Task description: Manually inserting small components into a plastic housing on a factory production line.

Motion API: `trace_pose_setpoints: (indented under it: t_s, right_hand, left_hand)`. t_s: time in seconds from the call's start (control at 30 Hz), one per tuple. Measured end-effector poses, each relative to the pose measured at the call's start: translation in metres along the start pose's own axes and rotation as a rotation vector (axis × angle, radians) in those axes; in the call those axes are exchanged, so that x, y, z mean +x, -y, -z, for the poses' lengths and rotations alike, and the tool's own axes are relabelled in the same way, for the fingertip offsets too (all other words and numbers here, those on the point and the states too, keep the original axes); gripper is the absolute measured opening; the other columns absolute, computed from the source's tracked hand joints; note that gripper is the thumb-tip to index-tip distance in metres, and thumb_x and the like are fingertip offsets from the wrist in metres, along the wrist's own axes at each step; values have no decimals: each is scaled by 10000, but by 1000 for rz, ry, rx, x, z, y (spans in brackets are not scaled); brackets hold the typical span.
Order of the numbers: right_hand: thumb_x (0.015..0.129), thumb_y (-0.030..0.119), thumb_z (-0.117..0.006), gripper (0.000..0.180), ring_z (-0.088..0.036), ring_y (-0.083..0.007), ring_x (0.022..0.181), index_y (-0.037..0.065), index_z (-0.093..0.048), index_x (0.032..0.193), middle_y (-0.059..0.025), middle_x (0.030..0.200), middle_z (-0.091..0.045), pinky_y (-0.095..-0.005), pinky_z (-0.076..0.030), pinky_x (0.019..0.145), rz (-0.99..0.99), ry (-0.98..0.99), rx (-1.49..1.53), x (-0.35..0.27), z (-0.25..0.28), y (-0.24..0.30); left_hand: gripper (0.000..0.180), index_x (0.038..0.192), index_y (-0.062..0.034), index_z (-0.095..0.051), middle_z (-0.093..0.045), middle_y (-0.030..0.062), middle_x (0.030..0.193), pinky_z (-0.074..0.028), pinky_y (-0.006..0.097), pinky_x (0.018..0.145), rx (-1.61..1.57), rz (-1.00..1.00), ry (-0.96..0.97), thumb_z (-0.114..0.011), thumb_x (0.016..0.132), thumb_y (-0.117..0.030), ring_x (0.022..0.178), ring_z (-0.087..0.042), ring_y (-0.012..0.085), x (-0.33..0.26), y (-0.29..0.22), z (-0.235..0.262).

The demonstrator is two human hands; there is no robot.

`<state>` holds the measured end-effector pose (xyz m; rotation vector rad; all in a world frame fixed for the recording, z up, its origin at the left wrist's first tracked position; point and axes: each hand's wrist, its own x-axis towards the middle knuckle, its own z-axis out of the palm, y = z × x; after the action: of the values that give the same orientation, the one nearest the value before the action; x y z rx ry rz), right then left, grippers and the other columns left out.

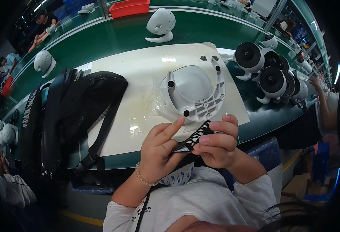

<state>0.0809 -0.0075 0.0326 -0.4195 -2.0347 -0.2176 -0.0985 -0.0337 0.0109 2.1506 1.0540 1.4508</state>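
The black perforated strip sits between my two hands, just this side of the white fan housing, held up off the tabletop. Its long axis runs on a slant — low end toward my left hand, high end rising toward my right hand and pointing roughly at the near rim of the housing. My right thumb and fingers are closed on the upper end of the strip; my left hand pinches the lower end, with its index finger stretched out straight toward the housing, the tip nearly touching that rim. Both hands are about equally close to the housing, the left index finger nearest.

The housing lies dome-up on a cream mat, with crumpled clear plastic wrap just to its left. Further left of the housing a black mesh bag with straps sprawls over the mat's edge. To the right of the housing stands a cluster of assembled white-and-black fans; beyond it, a lone white fan body and a red tray.
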Motion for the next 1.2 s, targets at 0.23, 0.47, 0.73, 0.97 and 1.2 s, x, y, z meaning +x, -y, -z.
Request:
trace_pose_setpoints:
  t_s: [0.23,0.47,0.73,0.97,1.2]
  right_hand:
    - [785,185,-674,310,-514,-325,1019,104,-442,975,-107,999,-532,-390,-396,796,-255,-159,359,6,14,-13]
    - [712,29,-700,455,-585,-238,875,141,-410,1044,-46,906,-638,-378,-367,764,-222,173,306,20,13,-1]
    - [715,-43,-662,455,-584,-178,871,121,-451,1084,-88,967,-571,-354,-427,804,-312,15,499,-1,18,1]
    - [703,-121,-628,626,-588,-230,836,103,-360,1222,-126,1013,-514,-360,-480,748,-428,162,634,1,21,-1]
    - [649,-182,-641,728,-594,-187,683,98,-312,1235,-98,941,-510,-278,-453,568,-128,80,329,-1,20,-2]
  left_hand:
    - [359,875,65,-588,-543,109,1221,-433,324,767,10,50,-65,-747,601,-106,876,-530,274,-10,5,7]
    - [316,855,32,-609,-567,100,1191,-435,317,746,60,-18,-28,-745,600,-98,825,-530,257,-8,-5,6]
    - [308,822,43,-566,-578,109,1167,-440,313,714,57,-10,-87,-744,592,-59,804,-527,261,-10,-5,6]
    - [335,788,-4,-512,-577,127,1163,-442,315,709,68,-149,-104,-758,568,-62,791,-529,265,-10,-4,0]
    - [316,802,-5,-532,-572,140,1168,-434,338,740,86,-21,-83,-748,573,-39,828,-527,277,-12,-2,-1]
